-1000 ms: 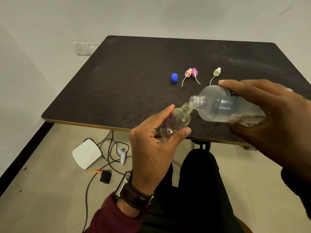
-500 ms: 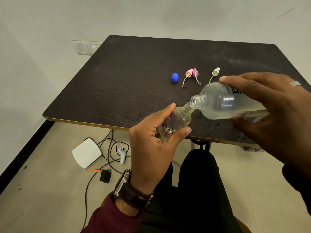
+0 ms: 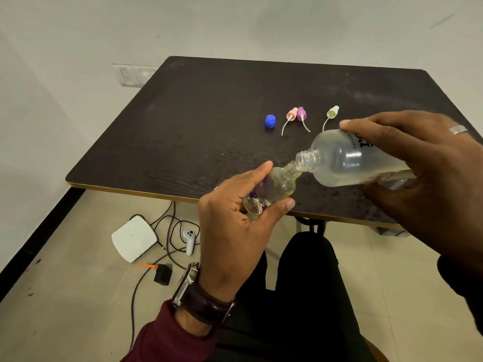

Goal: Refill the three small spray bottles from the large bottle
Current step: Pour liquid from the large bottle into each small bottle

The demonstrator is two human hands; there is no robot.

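— On the floor at far left, what do you have?
— Below your table edge: a white flat box (image 3: 133, 238) with dark cables (image 3: 171, 232) looping off it, a small white controller (image 3: 190, 241) just beside it, and a black plug block (image 3: 162, 274) with an orange tag nearer you.

— Next, your left hand?
— Your left hand (image 3: 235, 231), brown-strapped watch (image 3: 202, 296) on the wrist and maroon sleeve (image 3: 167, 338) below it, is curled round the small spray bottle (image 3: 271, 193). Thumb on the near side, forefinger along the far side. Bottle is clear with purple flower prints, uncapped, tilted with its neck up and to the right, held over the near edge of the dark table (image 3: 183, 142).

— On the table behind it?
— Left to right: a blue cap (image 3: 270, 120), a pink spray top (image 3: 291, 115) touching a purple spray top (image 3: 301, 114), then a pale yellow spray top (image 3: 332, 112) set apart. Each spray top trails a thin tube toward you.

— And your right side?
— Your right hand (image 3: 423, 184), ring (image 3: 458, 129) on one finger, grips the large bottle (image 3: 347, 160) from above, thumb underneath. That bottle lies nearly level, open mouth pointing left and touching the small bottle's neck. Clear liquid sits along its lower side. Flow across the mouths: cannot tell.
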